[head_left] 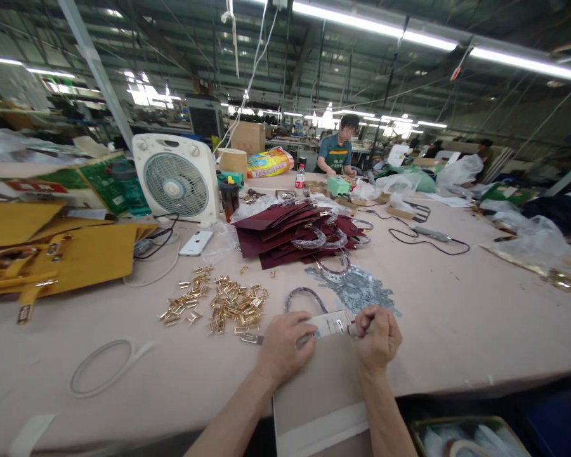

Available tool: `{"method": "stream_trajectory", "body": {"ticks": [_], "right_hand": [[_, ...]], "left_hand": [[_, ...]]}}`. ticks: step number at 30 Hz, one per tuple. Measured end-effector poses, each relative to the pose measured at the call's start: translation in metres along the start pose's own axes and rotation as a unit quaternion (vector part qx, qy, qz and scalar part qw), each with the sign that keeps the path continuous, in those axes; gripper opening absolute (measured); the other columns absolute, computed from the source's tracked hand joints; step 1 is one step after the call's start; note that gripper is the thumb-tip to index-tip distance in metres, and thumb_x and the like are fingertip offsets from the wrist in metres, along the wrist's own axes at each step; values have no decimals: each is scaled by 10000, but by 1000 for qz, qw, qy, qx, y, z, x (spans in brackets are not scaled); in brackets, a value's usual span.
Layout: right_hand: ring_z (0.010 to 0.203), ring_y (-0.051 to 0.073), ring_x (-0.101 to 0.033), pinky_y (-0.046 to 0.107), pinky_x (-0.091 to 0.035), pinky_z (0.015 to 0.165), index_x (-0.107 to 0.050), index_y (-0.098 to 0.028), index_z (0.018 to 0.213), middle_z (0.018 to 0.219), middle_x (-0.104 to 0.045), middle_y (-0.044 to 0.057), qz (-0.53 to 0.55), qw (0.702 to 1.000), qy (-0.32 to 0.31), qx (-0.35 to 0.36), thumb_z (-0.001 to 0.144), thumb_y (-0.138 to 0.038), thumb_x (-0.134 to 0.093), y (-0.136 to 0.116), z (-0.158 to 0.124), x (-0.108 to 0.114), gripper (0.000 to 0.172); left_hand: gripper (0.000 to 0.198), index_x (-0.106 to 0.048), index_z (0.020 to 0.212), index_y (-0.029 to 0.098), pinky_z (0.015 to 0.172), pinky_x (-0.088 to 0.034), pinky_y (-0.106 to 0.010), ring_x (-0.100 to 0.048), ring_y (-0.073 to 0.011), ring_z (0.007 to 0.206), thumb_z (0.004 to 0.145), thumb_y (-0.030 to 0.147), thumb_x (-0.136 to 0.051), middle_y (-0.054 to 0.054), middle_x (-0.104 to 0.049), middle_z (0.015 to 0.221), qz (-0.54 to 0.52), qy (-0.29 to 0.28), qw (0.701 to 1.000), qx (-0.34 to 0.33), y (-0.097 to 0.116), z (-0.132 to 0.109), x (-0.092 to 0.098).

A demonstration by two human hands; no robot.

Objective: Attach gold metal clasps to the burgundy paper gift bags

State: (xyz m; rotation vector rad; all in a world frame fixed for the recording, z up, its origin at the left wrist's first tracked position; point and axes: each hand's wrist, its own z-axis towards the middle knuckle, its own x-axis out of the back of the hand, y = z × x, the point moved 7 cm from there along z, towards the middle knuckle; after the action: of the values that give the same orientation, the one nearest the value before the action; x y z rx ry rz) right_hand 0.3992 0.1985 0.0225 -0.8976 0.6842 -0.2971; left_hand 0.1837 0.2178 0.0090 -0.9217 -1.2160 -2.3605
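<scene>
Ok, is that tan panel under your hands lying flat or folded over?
Flat. The tan panel lies spread on the table, near end overhanging its edge; left hand presses its top, right hand pinches the white tag there.

White fan [176,184] behind phone [196,242]; maroon panels [278,233] stacked mid-table.

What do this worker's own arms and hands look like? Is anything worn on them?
The left hand and the right hand are bare, with no gloves. The left forearm and right forearm are uncovered down to the picture's lower edge, with no sleeve in view. No watch or bracelet shows at either wrist.
</scene>
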Motion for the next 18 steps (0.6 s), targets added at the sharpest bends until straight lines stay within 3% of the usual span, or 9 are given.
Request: {"method": "stream_trajectory", "body": {"ticks": [5, 10, 18], "right_hand": [[419, 69, -380, 190, -271, 407, -572, -191, 750, 563, -409, -78, 95, 991, -32, -91, 1002, -429, -576, 2, -20, -31, 347], [400, 70, -323, 197, -241, 407, -533, -201, 679, 535, -368, -78, 140, 987, -32, -65, 1019, -418, -517, 6, -31, -46, 404], [409, 82, -319, 217, -264, 441, -554, -207, 693, 531, -338, -78, 145, 987, -64, -23, 1038, -380, -470, 2, -41, -49, 395]], "left_hand": [[232, -800, 1074, 306, 1042, -508, -437, -681, -239, 1152, 870, 246, -705, -33, -747, 1268, 16, 11, 1000, -1, -1, 0, -2], [240, -806, 1074, 305, 1025, -517, -442, -701, -238, 1110, 860, 252, -713, -31, -768, 1224, 11, 13, 1000, -2, -3, 1, -3], [227, -804, 1056, 311, 1006, -517, -434, -704, -243, 1107, 852, 265, -717, -29, -776, 1202, 8, 1, 1000, 7, -6, 5, -4]]}}
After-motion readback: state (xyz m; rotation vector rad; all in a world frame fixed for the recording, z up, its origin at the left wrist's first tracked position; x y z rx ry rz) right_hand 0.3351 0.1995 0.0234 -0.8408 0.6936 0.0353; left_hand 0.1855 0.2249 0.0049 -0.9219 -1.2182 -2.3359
